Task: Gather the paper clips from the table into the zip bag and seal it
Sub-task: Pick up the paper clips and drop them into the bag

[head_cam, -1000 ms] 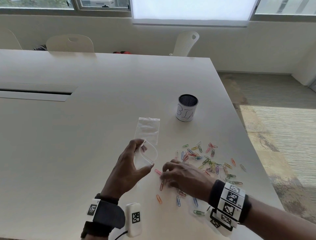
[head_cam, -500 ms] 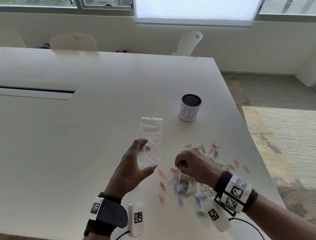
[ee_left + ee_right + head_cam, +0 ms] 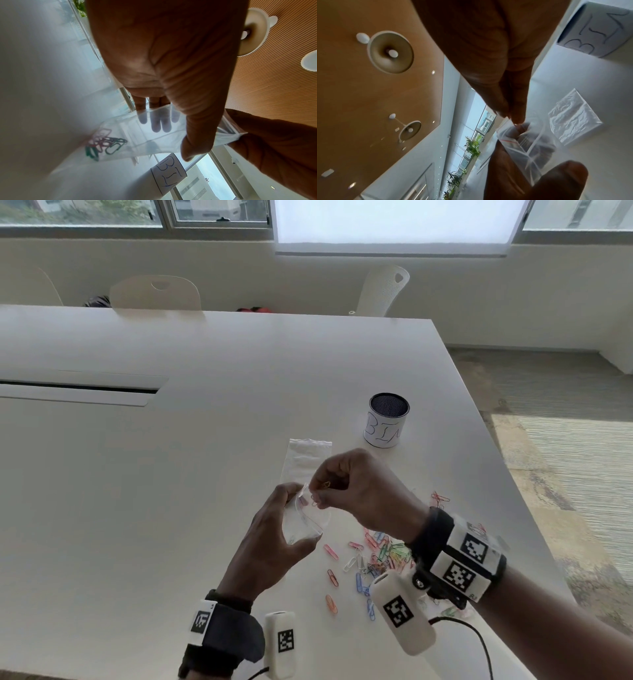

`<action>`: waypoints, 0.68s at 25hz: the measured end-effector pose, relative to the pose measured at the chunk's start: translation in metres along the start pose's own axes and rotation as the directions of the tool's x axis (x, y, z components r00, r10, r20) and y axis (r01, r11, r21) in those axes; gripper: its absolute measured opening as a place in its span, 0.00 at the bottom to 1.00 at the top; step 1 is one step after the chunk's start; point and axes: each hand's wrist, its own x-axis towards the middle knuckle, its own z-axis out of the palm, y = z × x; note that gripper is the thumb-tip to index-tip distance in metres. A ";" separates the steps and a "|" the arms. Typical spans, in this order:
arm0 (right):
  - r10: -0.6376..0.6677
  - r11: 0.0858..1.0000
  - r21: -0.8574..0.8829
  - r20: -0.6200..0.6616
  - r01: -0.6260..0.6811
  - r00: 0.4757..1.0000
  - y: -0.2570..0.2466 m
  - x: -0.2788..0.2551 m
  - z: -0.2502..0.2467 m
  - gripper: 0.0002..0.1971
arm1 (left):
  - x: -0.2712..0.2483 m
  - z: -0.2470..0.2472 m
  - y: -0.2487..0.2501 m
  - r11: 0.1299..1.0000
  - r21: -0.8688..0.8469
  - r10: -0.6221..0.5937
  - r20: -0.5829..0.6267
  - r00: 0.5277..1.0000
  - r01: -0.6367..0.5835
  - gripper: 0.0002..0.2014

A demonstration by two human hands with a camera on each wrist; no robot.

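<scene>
My left hand grips a small clear zip bag above the table, its mouth held open. In the left wrist view the bag has several coloured paper clips at its bottom. My right hand hovers at the bag's mouth and pinches a few paper clips between its fingertips. In the right wrist view the fingertips sit right at the bag's open rim. A loose pile of coloured paper clips lies on the white table, partly hidden by my right wrist.
A second, flat zip bag lies on the table just beyond my hands. A small cylindrical tin labelled BIN stands further back right. The table's right edge runs close to the clip pile. White chairs stand behind the far edge.
My right hand has lifted off the pile with clips pinched in it and moved up and left to the bag's mouth. The left hand holds the bag about where it was.
</scene>
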 end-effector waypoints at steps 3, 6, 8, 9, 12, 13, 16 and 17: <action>0.010 0.998 -0.062 0.044 -0.007 0.999 -0.002 0.004 0.004 0.04 | 0.000 0.000 -0.001 1.000 0.001 0.001 -0.007 1.000 -0.001 0.35; -0.039 0.993 -0.108 -0.011 0.037 0.999 -0.003 0.004 -0.001 0.05 | -0.001 -0.001 0.000 1.000 0.007 0.013 -0.014 1.000 -0.013 0.34; -0.053 0.990 -0.136 -0.082 0.042 0.995 0.002 -0.001 -0.013 0.04 | -0.002 -0.002 0.000 1.000 0.001 0.016 -0.015 1.000 -0.016 0.34; -0.036 0.989 -0.148 -0.101 0.020 0.994 0.007 -0.007 -0.019 0.04 | -0.001 -0.003 0.001 1.000 -0.001 0.016 -0.016 1.000 -0.016 0.34; 0.091 0.966 -0.250 0.078 -0.069 0.993 0.031 -0.028 -0.021 0.06 | -0.001 -0.007 0.000 1.000 -0.006 0.023 -0.034 0.999 -0.023 0.33; 0.129 0.943 -0.329 0.200 -0.057 0.971 0.040 -0.033 -0.014 0.13 | -0.001 -0.009 0.000 1.000 -0.006 0.026 -0.038 0.999 -0.027 0.33; 0.171 0.859 -0.505 0.431 0.080 0.886 0.062 -0.043 0.019 0.35 | -0.001 -0.012 0.000 0.999 0.010 0.036 -0.043 0.998 -0.035 0.32; 0.144 0.841 -0.525 0.456 0.135 0.878 0.067 -0.045 0.029 0.37 | -0.001 -0.012 0.001 0.999 0.014 0.038 -0.040 0.998 -0.038 0.32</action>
